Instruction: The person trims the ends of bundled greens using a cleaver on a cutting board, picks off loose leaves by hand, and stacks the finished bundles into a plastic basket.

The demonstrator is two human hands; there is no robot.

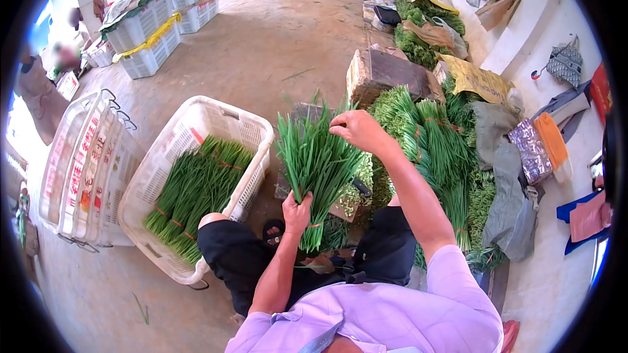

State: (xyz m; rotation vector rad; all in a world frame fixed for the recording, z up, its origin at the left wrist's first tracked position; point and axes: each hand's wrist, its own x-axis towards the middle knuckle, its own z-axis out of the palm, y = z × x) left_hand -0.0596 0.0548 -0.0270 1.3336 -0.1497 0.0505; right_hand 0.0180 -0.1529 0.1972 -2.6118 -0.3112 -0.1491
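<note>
My left hand (297, 212) is closed around a bunch of green chives (314, 157), held upright between my knees with its leaf tips fanned out at the top. A red band (315, 225) circles the lower stalks. My right hand (356, 129) is beside the upper leaves, its fingers curled into a pinch; what lies between them, if anything, is too small to tell. On my left, a white plastic crate (258, 132) holds several banded chive bundles (199, 186). A black handle (361, 187) shows among pale cuttings right of the bunch.
Many chive bundles (441, 137) are heaped on my right beside a grey cloth (513, 196) and a yellow sack (477, 80). A worn box (396, 75) stands ahead. Stacked white crates are at left (85, 176) and far left (147, 33). Blurred people stand beyond.
</note>
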